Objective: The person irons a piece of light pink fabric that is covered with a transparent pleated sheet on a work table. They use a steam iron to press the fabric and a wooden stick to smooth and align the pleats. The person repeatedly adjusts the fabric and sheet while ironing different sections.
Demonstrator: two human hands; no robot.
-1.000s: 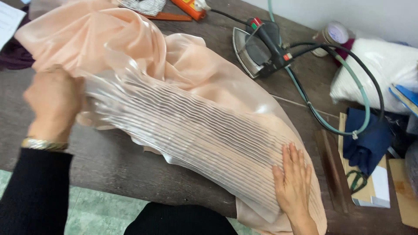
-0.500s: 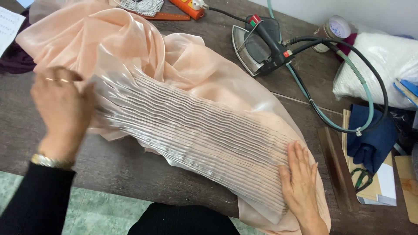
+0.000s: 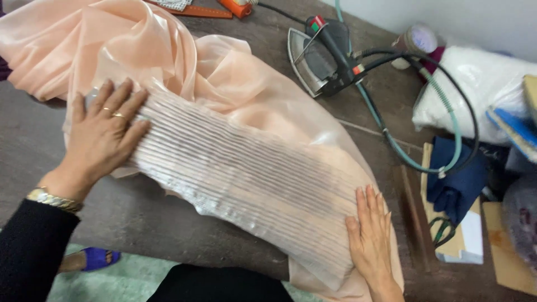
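Peach sheer fabric (image 3: 140, 50), one big piece, thin and glossy, bunched in loose folds at the top left of the dark wooden table (image 3: 168, 229). One long pleated panel of the same peach fabric (image 3: 240, 173) runs diagonally from upper left to lower right, with many narrow parallel ridges, shiny, slightly curved like a fan.

Two hands, both flat on the pleats. Left hand (image 3: 103, 131) lies palm down on the upper left end of the panel, fingers spread wide, nothing gripped, just pressing; two rings on the fingers, one gold watch or bracelet (image 3: 53, 200) at the wrist, black sleeve (image 3: 31, 251) below it. Right hand (image 3: 369, 235) lies palm down on the lower right end, fingers straight and close together, also open and holding nothing. The panel spans between the two hands, under both palms.

One grey metal steam iron with a black handle (image 3: 321, 59) stands on the table beyond the fabric, well apart from both hands. One black cord (image 3: 447, 75) and one green hose (image 3: 403, 151) loop from it to the right. One folded navy cloth (image 3: 458, 173) on the right, near a white bundle (image 3: 475, 84). One orange tool (image 3: 235, 6) at the top edge. One blue shoe (image 3: 98, 258) on the green floor.
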